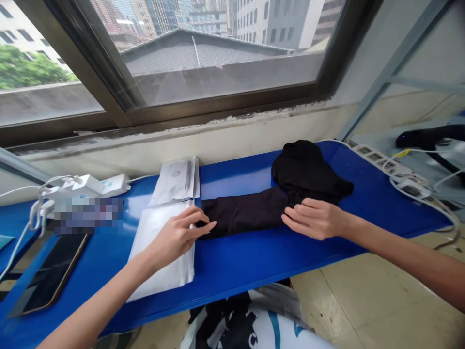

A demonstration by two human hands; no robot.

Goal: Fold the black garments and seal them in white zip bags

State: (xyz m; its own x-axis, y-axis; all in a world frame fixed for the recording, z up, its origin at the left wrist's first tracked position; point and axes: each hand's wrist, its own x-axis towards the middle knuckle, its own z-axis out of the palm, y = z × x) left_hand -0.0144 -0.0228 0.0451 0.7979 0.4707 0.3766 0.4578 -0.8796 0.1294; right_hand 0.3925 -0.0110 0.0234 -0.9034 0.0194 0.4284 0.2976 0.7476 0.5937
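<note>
A: How was the left hand (185,230) set?

B: Its grip was nearly closed: the left end of the black cloth strip (241,211) was pinched between the thumb and the forefinger, and the other fingers were curled loosely behind.

A: And the right hand (316,218)?

B: Its fingers were bent and drawn close together, with the fingertips laid at the strip's right end. Whether any fabric was caught in that grip could not be told (the underside of the fingers was hidden).

A: Where was the strip placed?

B: It was laid flat across the blue table (236,269), stretched lengthwise between the two hands. Its right end was met by a black cloth bundle (308,167), which was heaped just behind the right hand.

A: What was seen near the left hand?

B: A white packet (160,259) was partly covered by that hand, and a smaller white packet (174,179) was set against its far edge. Farther left, a dark phone (54,276) was left lying, well apart from the strip, and a white power strip (87,186) was placed beyond it, close to the wall.
</note>
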